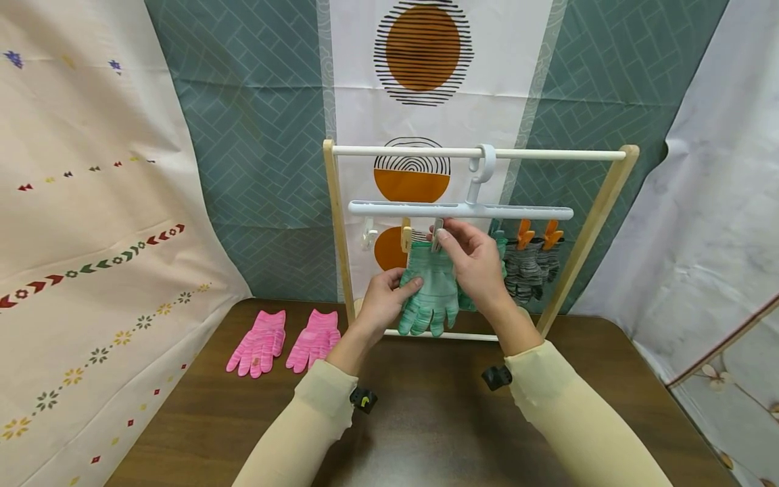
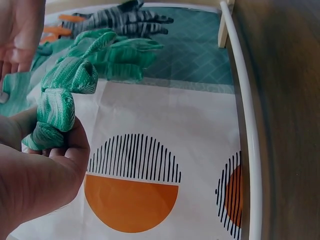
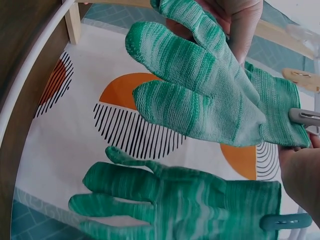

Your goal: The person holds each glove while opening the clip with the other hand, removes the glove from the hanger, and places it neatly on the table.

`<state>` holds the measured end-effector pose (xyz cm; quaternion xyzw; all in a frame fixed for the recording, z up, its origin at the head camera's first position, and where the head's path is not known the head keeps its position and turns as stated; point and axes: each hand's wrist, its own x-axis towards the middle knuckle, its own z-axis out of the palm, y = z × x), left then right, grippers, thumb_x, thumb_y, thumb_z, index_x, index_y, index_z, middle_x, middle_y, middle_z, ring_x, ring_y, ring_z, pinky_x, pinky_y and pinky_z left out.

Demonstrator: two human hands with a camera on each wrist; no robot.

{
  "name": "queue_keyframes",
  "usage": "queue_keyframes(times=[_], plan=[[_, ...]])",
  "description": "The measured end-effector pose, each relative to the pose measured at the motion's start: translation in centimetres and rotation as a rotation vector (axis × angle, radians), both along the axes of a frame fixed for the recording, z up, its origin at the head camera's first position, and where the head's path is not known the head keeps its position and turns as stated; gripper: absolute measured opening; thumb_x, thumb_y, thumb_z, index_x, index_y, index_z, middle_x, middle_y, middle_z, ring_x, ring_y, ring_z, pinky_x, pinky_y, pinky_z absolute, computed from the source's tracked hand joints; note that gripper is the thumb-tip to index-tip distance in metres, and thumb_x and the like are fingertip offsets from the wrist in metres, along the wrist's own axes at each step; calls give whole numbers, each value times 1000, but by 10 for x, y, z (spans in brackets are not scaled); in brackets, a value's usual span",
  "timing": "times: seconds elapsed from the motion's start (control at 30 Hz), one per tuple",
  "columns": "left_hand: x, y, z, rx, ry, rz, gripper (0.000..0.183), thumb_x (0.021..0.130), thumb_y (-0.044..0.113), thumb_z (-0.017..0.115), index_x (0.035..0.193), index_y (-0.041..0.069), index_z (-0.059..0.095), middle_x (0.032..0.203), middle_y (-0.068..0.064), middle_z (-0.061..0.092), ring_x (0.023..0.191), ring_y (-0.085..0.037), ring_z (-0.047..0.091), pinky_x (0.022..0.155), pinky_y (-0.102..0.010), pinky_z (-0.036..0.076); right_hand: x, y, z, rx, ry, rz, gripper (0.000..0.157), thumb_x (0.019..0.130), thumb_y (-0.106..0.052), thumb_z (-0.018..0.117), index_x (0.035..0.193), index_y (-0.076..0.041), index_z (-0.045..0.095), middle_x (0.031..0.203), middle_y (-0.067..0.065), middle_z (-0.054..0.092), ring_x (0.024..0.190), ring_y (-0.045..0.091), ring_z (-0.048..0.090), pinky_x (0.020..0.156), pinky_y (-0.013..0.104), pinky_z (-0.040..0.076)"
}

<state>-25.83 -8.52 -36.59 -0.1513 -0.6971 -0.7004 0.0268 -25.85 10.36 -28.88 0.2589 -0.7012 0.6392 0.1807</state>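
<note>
Green knit glove [image 1: 431,291], one, cuff up beneath the white hanger [image 1: 402,210]; left hand [image 1: 383,297], thumb and fingers pinching its side; right hand [image 1: 477,265], thumb and fingers pinching the grey clip [image 3: 302,116] at its cuff. Second green glove [image 3: 192,205], adjacent, teal-clipped. Pink glove [image 1: 262,341], one of two, on brown table [image 1: 426,419].

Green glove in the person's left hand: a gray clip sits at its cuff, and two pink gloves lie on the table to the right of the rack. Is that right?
Not quite: the head view shows the two pink gloves on the table to the left of the rack. The rest holds: the green glove is in the left hand, a gray clip at its cuff.
</note>
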Motion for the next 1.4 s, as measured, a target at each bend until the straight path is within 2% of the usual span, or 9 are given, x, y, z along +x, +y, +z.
queue_keyframes(times=[0.2,0.37,0.63,0.83,1.07,1.4], plan=[[1,3,1,-17,11,6,36,105,25,70,131,-1,69,111,-13,76,94,-22,73,85,-34,60,0,-2,1,-19,30,-21,36,108,-20,66,135,4,67,122,15,74,112,19,68,98,32,54],[2,6,2,-17,13,1,35,105,25,71,130,0,70,110,-12,76,93,-20,73,83,-34,60,0,-1,2,-32,42,-91,36,106,-26,70,130,0,70,114,11,75,105,18,70,92,30,56],[2,14,7,3,13,-10,32,104,23,73,126,1,72,107,-11,77,88,-20,73,80,-33,61,-2,5,2,-35,39,-203,40,106,-30,70,130,2,71,112,12,76,102,15,69,88,28,54],[0,18,7,-9,13,-15,30,104,23,72,126,2,73,106,-10,77,88,-18,73,80,-32,61,-2,10,3,-53,47,-228,39,105,-33,71,128,-2,74,112,11,77,102,16,70,87,28,54],[1,20,7,-11,17,-10,30,103,23,74,125,2,73,106,-10,77,89,-18,73,80,-31,60,-1,12,5,-89,44,-232,37,104,-31,72,127,-2,74,112,19,76,102,17,71,89,28,55],[3,21,6,-17,14,-11,27,104,22,73,122,2,73,103,-9,77,87,-17,72,78,-31,60,-1,13,3,-96,40,-262,35,103,-28,73,127,-2,75,111,11,78,104,15,71,92,27,55]])
